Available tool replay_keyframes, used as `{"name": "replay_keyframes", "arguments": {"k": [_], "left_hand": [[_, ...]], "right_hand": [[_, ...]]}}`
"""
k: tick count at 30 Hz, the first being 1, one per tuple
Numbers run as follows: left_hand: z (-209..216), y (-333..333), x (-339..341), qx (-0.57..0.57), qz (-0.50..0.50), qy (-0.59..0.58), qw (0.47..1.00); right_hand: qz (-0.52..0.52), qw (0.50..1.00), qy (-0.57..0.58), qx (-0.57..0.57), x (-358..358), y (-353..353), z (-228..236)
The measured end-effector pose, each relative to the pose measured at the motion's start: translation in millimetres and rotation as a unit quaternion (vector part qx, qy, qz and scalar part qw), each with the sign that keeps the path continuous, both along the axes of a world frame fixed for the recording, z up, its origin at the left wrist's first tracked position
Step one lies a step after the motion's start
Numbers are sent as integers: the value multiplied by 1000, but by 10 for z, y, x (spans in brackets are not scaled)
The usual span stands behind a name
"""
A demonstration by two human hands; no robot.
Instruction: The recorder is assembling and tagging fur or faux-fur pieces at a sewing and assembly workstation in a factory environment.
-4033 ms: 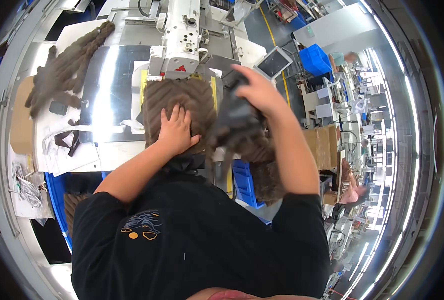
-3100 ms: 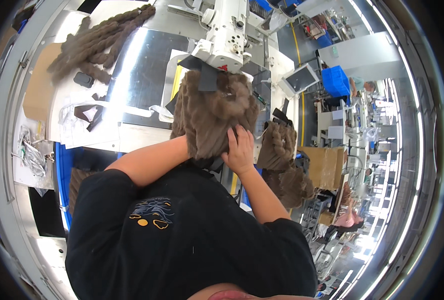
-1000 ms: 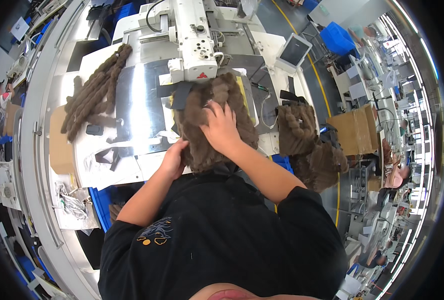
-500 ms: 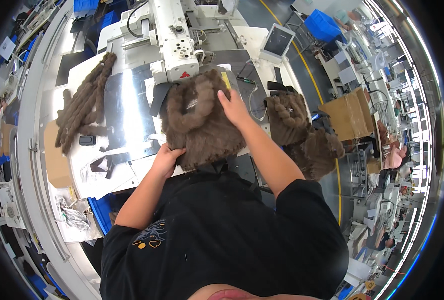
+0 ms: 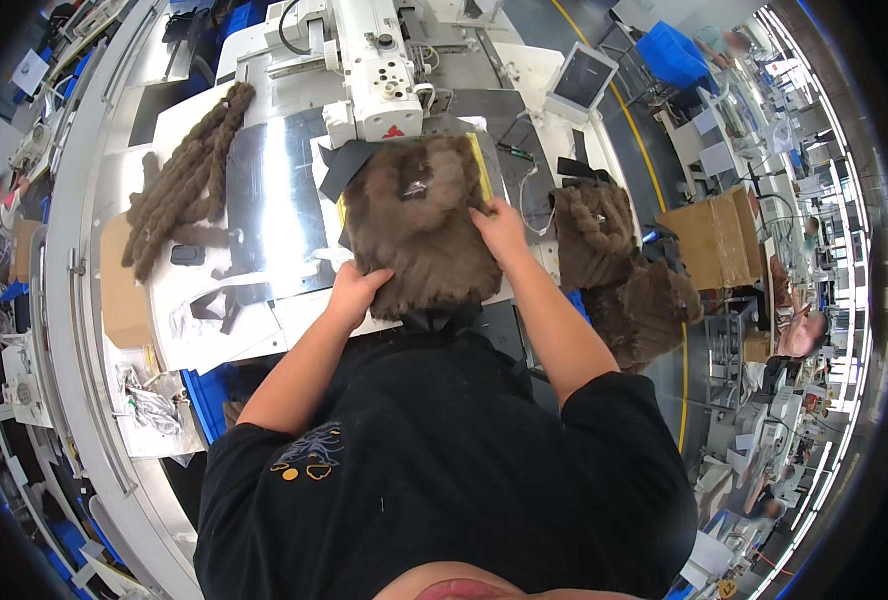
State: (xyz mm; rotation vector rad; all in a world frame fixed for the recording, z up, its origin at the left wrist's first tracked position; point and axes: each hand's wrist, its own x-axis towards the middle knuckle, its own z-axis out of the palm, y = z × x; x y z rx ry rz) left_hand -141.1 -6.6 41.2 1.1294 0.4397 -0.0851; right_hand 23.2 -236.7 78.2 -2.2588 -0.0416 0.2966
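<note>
A brown fur piece (image 5: 434, 262) with a thick fur ring on its upper half lies in front of the sewing machine head (image 5: 382, 85). At its lower left edge my left hand (image 5: 357, 292) pinches the fur, thumb on top and the other fingers hidden beneath. My right hand (image 5: 502, 232) grips the right edge in the same way, close to a yellow strip (image 5: 481, 165). A dark flap (image 5: 344, 170) sticks out at the fur's upper left. Through the ring a small pale patch shows.
Long brown fur strips (image 5: 192, 175) lie on the table's left, near a small black box (image 5: 187, 255). More fur pieces (image 5: 596, 235) hang at the right edge. A screen (image 5: 582, 82) stands at the back right; a cardboard box (image 5: 712, 238) is beyond.
My right hand has slid down the fur's right edge. The fur now lies straighter beneath the machine head, and the whole view has shifted slightly.
</note>
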Motion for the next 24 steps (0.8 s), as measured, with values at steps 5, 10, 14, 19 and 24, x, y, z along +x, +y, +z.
{"name": "replay_keyframes", "arguments": {"k": [5,10,14,19,24], "left_hand": [[29,49,-56,18,-2,0,1000],[136,151,-31,136,-59,32,988],[465,241,-19,690,103,-36,715],[1036,-182,526,704,-54,-239,667],[965,-652,670,788,-191,-74,580]], "right_hand": [[140,917,-371,35,-155,252,659],[243,901,-314,-176,-511,531,387],[183,931,-287,-129,-510,516,177],[168,931,-312,-86,-601,483,205],[165,935,-223,222,-173,72,-337]]}}
